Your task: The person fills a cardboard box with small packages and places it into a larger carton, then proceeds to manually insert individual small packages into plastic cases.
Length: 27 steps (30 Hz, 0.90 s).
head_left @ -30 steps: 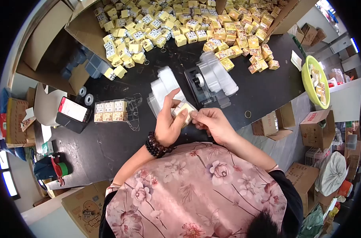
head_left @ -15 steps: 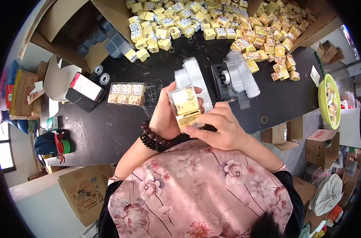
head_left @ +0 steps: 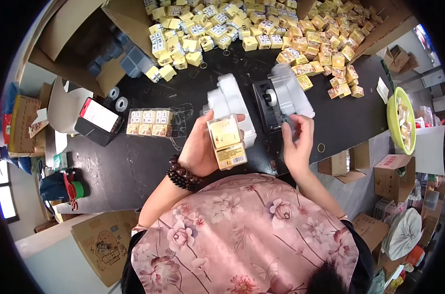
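My left hand (head_left: 197,149) is wrapped round a clear plastic box (head_left: 227,141) with a yellow item and a printed, barcoded panel inside, held upright over the table. My right hand (head_left: 299,147) is beside the black tape dispenser (head_left: 265,115), thumb and fingertips close together at its near end. Whatever those fingertips pinch is too small to make out. A stack of clear plastic shells (head_left: 231,105) lies just behind the held box, and more clear shells (head_left: 295,93) lie behind the dispenser.
Filled packs (head_left: 149,123) sit left on the black table (head_left: 119,171), near a phone (head_left: 99,115) and tape rolls (head_left: 121,103). Heaps of yellow boxes (head_left: 198,32) and patterned boxes (head_left: 330,44) line the back. A green basin (head_left: 393,122) stands right.
My right hand has left the plastic box and moved right to the tape dispenser. My left hand keeps hold of the box, whose printed panel now shows uncovered. The view has shifted slightly.
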### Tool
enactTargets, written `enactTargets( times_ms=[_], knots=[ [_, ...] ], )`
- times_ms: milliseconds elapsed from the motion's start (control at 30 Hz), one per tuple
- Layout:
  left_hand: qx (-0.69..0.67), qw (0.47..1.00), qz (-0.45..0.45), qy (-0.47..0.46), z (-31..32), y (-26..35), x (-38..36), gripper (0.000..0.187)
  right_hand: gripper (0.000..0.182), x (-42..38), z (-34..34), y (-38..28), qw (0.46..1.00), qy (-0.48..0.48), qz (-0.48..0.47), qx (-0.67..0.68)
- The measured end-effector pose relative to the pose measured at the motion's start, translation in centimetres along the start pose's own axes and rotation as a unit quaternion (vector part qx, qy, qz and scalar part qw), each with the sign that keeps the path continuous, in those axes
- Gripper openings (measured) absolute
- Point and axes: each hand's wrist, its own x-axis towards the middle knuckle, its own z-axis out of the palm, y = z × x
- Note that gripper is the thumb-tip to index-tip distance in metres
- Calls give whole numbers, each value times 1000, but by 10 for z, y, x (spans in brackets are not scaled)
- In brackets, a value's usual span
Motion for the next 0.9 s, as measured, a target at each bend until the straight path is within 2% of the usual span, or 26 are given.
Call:
enactTargets(
  times_ms=[67,100,133,167,233,267,333,367,433,500,533,633,700,767,800,867,900],
  knots=[
    [41,998,-42,-4,-5,-8,15,63,18,-4,2,49,986,-105,131,5],
    [56,996,-64,11,-10,-15,29,66,17,-6,9,63,976,-109,172,75],
    [72,994,-84,26,-10,-21,42,69,17,0,7,65,976,-105,175,72],
    [96,986,-127,50,-6,-22,51,64,16,7,4,66,943,-173,252,131],
    [115,979,-171,8,-18,-27,71,61,15,25,-4,57,845,-268,393,244],
    [127,975,-180,20,-23,-30,79,62,15,27,-4,61,846,-264,393,245],
    [124,974,-188,19,-33,-31,88,62,14,29,-4,67,771,-254,461,358],
    [119,973,-195,20,-37,-30,90,63,14,27,-5,67,771,-253,461,359],
    [116,974,-196,20,-35,-29,90,64,12,18,-11,55,766,-182,455,415],
    [111,974,-195,22,-35,-29,89,64,11,1,-16,54,784,-202,457,368],
    [108,976,-189,22,-35,-30,90,65,11,-15,-9,67,828,-195,426,308],
    [95,980,-174,29,-31,-32,87,64,11,-37,11,88,854,-150,377,326],
    [86,983,-160,37,-20,-31,80,64,9,-41,10,86,856,-120,382,327],
    [68,990,-62,105,-10,-31,69,62,7,-37,-4,69,818,-174,403,373],
    [70,990,-14,120,-11,-30,67,62,6,-34,-10,49,795,-185,368,446],
    [65,986,58,140,-9,-30,61,58,5,-27,-14,15,793,-229,303,476],
    [73,985,69,139,-8,-29,58,58,9,-23,-13,2,810,-243,287,451]
  ],
)
